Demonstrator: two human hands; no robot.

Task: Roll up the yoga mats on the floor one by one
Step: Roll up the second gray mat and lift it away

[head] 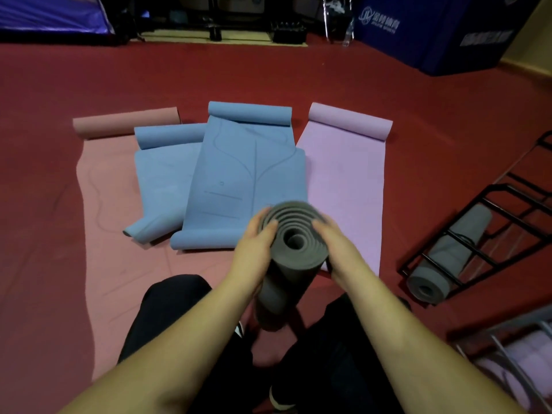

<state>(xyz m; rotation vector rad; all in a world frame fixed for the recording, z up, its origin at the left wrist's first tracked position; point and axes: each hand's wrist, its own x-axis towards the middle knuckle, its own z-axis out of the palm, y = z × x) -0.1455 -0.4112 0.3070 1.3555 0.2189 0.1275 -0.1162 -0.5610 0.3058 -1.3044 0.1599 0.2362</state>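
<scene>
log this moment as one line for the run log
step: grey mat rolled, held upright | left hand and right hand: gripping its sides | left on floor: two blue mats, pink mat, salmon mat

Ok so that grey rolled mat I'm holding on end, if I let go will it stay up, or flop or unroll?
The grey mat stands tall and narrow between both hands, so it would probably tip, then roll, being round. Its thick, foam-like coils look loose at the top, so it may spring partly open. It seems light for its size.

red floor point(388, 85), black rack point(493, 222), perhaps blue pads point(433, 34)
</scene>
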